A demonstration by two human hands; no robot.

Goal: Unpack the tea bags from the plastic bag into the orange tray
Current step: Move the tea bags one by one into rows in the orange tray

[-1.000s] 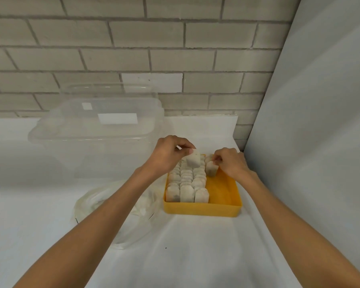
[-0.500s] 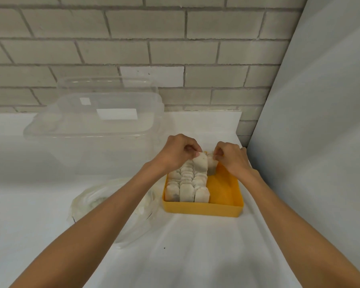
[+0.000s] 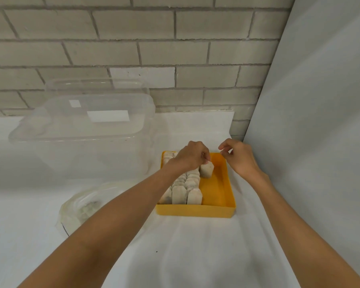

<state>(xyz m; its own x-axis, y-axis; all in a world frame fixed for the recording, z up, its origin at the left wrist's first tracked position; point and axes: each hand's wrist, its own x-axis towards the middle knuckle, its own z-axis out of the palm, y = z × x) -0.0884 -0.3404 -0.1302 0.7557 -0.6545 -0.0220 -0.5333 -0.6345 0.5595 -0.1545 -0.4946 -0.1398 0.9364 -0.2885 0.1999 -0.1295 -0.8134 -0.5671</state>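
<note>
Above the orange tray [image 3: 195,212], left hand [image 3: 190,157] pinches one tea bag [image 3: 206,170] beside packed rows [image 3: 183,190]; right hand [image 3: 240,157] hovers, loosely curled, holding nothing.

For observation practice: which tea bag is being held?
The tea bag right of the rows, pinched by the left hand; the others stand packed together.

Orange tray [image 3: 195,212], off-white tea bags [image 3: 181,194]

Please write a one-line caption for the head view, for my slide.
Left hand holds a tea bag in the orange tray, beside the rows of bags; right hand hovers nearby.
</note>
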